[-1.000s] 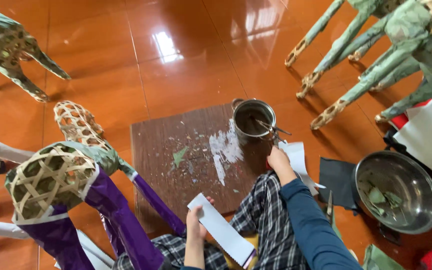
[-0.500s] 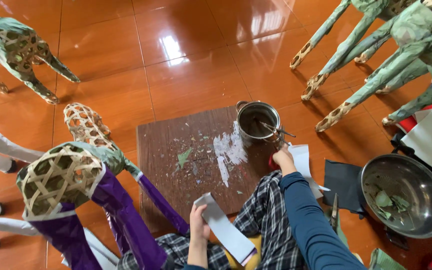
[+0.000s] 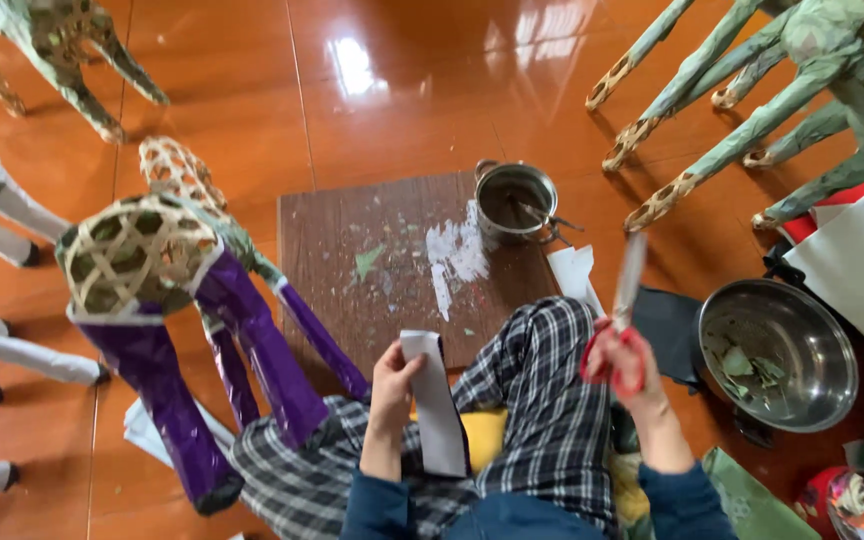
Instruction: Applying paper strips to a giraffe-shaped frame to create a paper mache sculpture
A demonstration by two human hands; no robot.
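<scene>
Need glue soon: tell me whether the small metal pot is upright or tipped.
Upright: the small metal pot stands beside the brown board, its open mouth facing up.

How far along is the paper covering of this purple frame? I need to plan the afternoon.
Done: the purple animal frame has papered legs. In hand: the left hand holds a white paper strip, and the right hand raises red-handled scissors. Left: its woven head and neck remain bare bamboo.
</scene>
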